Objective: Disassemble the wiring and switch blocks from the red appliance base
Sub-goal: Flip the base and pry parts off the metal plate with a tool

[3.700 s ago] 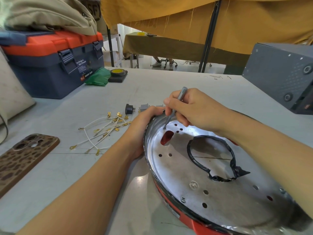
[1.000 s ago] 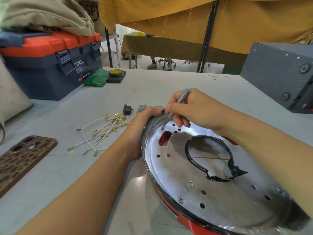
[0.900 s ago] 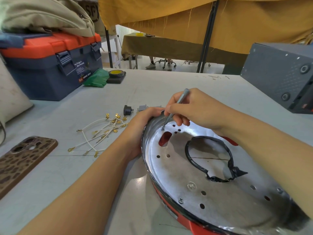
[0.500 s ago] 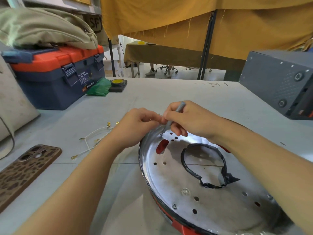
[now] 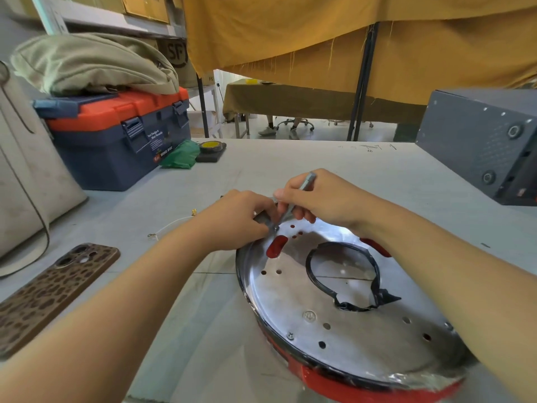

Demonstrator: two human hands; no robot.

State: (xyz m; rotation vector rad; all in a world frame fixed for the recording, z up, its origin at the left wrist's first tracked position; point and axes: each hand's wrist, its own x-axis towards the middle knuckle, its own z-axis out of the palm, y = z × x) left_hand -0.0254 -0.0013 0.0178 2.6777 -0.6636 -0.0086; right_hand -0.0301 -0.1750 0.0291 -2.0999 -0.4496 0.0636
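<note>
Red appliance base [image 5: 363,382] lies tilted, shiny perforated plate [image 5: 290,289] apparently uppermost.

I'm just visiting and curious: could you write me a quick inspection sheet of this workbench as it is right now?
Surface: grey table.
Job's things: red base with silver plate; screwdriver tip at a screw near the far rim.
Clutter: phone, toolbox, tape, green cloth, grey box.
Grippers: right hand holds the screwdriver; left hand pinches at the screw.
Cables: white wire beside the left hand.
Surroundings: yellow curtain, another table behind.
</note>
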